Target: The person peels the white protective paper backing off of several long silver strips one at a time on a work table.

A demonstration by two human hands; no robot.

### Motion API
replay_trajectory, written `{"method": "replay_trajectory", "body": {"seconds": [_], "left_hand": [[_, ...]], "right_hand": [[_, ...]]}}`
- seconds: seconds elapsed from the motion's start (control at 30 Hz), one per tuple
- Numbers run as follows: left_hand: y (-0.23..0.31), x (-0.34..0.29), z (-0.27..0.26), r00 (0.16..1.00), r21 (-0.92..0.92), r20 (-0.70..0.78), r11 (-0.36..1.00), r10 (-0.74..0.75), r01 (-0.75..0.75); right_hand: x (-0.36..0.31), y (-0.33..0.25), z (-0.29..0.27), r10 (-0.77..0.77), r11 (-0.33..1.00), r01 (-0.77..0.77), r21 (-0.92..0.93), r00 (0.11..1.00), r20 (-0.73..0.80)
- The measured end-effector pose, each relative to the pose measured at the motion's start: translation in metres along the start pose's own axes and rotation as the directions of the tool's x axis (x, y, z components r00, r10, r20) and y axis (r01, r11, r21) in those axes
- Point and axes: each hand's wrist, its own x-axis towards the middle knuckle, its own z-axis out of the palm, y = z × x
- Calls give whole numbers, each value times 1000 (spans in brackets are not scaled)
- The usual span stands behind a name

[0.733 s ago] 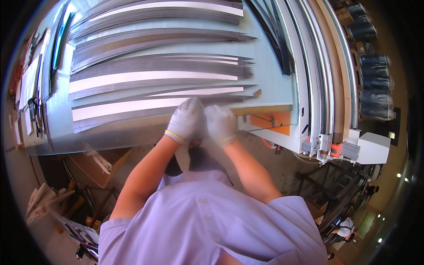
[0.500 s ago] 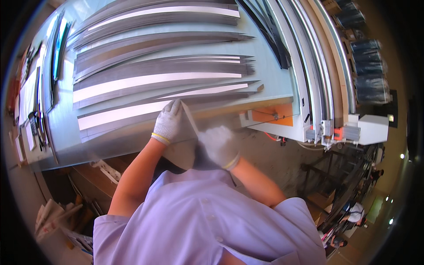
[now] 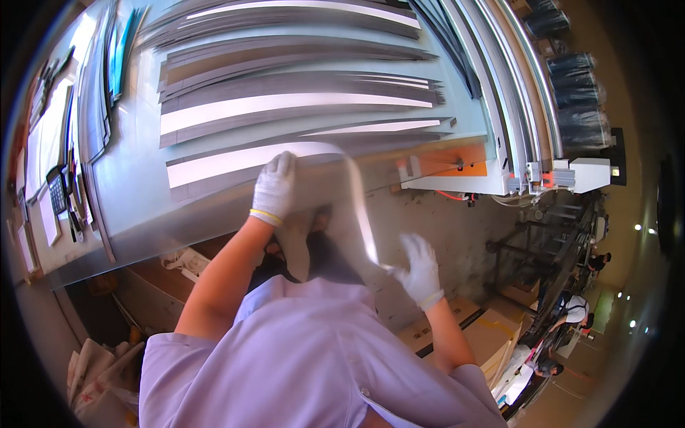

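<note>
My left hand [image 3: 275,187], in a white glove, presses down on a long pale strip [image 3: 214,162] at the near edge of the light blue table [image 3: 135,192]. A thin flexible strip [image 3: 360,207] curves off the table edge, blurred by motion, down to my right hand [image 3: 421,267]. My right hand, also gloved, is held low to the right below the table and grips the strip's lower end. Several rows of long dark and pale strips [image 3: 285,93] lie across the table beyond my left hand.
A white and orange machine [image 3: 464,167] with long rails [image 3: 514,93] runs along the table's right side. Tools and papers [image 3: 53,192] line the left edge. Cardboard boxes [image 3: 485,335] stand on the floor at right. Other people [image 3: 571,310] work farther off.
Both hands were together at the table edge. My right hand has swung down and right, pulling a strip off the table, while my left hand stayed on the stack.
</note>
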Motion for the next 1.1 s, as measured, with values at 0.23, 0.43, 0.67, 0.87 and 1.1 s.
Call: {"method": "replay_trajectory", "body": {"seconds": [0.23,0.43,0.67,0.87,1.1], "left_hand": [[32,-13,-4,980,-58,164,991,-111,122],[32,-4,-8,978,-83,180,990,-101,118],[6,-20,-16,962,-188,199,957,-185,223],[-46,-62,-36,975,-1,94,980,-200,201],[-100,-104,-79,970,35,9,969,-244,244]], "right_hand": [[183,-57,75,-37,999,44,17,961,-272],[236,-87,133,-78,973,69,-220,996,-32],[209,-99,119,-558,818,515,-254,818,-138],[165,-144,71,-740,672,724,-156,658,-139],[116,-185,38,-858,503,851,-153,470,-208]]}}
